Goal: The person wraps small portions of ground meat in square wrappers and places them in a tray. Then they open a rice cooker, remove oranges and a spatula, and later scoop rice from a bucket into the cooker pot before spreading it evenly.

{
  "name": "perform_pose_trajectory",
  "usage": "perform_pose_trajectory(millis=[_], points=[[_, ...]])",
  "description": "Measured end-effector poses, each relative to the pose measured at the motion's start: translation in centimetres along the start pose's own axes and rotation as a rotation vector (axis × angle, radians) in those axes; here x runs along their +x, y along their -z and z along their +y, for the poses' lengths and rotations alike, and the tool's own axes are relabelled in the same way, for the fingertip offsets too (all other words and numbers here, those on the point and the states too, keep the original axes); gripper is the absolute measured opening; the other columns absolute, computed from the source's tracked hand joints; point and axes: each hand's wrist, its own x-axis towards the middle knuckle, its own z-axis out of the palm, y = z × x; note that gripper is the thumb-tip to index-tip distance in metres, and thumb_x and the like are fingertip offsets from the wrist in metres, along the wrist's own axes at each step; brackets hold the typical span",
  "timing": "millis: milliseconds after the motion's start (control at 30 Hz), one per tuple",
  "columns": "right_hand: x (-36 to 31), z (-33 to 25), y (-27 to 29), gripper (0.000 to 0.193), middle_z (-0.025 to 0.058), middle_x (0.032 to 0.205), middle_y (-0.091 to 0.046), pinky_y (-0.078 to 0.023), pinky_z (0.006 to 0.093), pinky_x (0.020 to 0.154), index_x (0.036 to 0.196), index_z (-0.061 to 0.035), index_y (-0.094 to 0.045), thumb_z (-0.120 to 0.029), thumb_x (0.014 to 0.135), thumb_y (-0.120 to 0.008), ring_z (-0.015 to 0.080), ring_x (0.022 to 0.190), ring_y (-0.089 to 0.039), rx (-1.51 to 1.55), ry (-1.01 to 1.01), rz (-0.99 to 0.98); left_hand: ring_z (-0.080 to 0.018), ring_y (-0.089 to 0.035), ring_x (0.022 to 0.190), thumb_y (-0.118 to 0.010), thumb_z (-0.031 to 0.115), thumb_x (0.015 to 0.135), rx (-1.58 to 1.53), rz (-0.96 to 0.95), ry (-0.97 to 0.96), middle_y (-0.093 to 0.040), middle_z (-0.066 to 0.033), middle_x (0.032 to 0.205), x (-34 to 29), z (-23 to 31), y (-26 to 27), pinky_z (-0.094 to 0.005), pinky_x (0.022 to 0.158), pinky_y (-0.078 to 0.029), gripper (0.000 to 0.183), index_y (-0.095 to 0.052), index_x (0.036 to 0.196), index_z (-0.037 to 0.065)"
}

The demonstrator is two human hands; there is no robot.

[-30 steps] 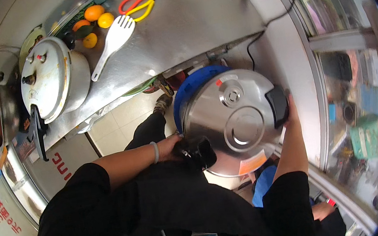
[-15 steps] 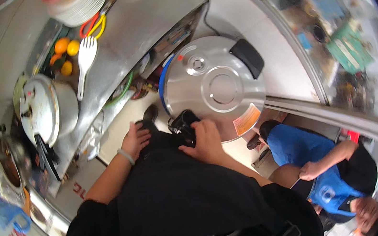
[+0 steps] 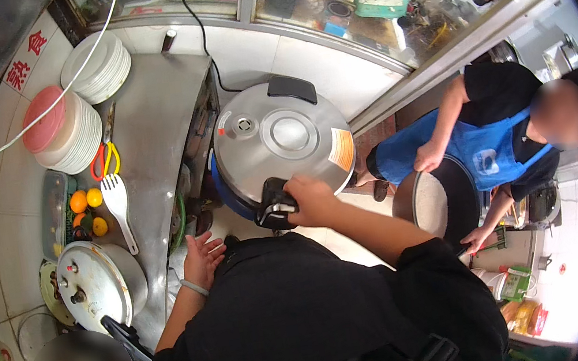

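In front of me stands a large electric rice cooker point(image 3: 237, 125) with a round steel lid, closed, and a black hinge piece at its far side. My right hand point(image 3: 313, 201) is at the black lid latch point(image 3: 275, 204) on its near rim, with the fingers closed around the latch's right side. Left of it, my left hand point(image 3: 202, 259) is held in the air near the counter's edge, fingers apart and holding nothing.
A person in a blue apron point(image 3: 485, 153) on the right holds a dark pot point(image 3: 460, 189) with pale grain-like contents. The steel counter point(image 3: 154, 111) carries plates point(image 3: 96, 71), scissors point(image 3: 106, 158), oranges point(image 3: 79, 202), a white serving fork point(image 3: 118, 208) and a pressure cooker point(image 3: 93, 282).
My view has turned, bringing the person and the pot into fuller sight at right. My right hand stays at the latch; my left hand remains open beside the counter.
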Motion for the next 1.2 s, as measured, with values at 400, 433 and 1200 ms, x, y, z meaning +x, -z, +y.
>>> perform_pose_trajectory(millis=[400,433,1200], points=[[11.5,2.7,28.8,0.022,0.0054,0.074,-0.067,-0.051,0.0314,0.065,0.085,-0.0048,-0.068,-0.012,0.067,-0.079,0.0151,0.069,-0.064,-0.213,0.051,0.364,-0.0268,-0.060,0.110,-0.027,0.076,0.095,-0.058,-0.011,-0.074,-0.062,-0.0159,0.123,-1.6,0.4,0.6,-0.0378,0.095,-0.046,0.084,-0.049,0.139,0.007],[12.7,3.2,30.4,0.021,0.0071,0.076,-0.069,-0.053,0.0348,0.067,0.083,-0.0065,-0.069,-0.013,0.067,-0.079,0.0213,0.071,-0.066,-0.267,0.037,0.396,-0.0273,-0.060,0.110,-0.026,0.076,0.095,-0.078,0.013,-0.072,-0.061,-0.0162,0.123,-1.6,0.3,0.8,-0.0383,0.096,-0.046,0.085,-0.049,0.139,0.007],[22.5,10.6,38.2,0.019,0.0177,0.092,-0.071,-0.054,0.0468,0.082,0.090,-0.0096,-0.072,-0.027,0.083,-0.072,0.0370,0.093,-0.068,-0.639,-0.236,0.558,-0.0355,-0.056,0.121,-0.025,0.081,0.091,-0.128,0.194,-0.040,-0.052,-0.0255,0.137,-3.7,-3.5,2.3,-0.0446,0.101,-0.045,0.100,-0.034,0.148,0.000]])
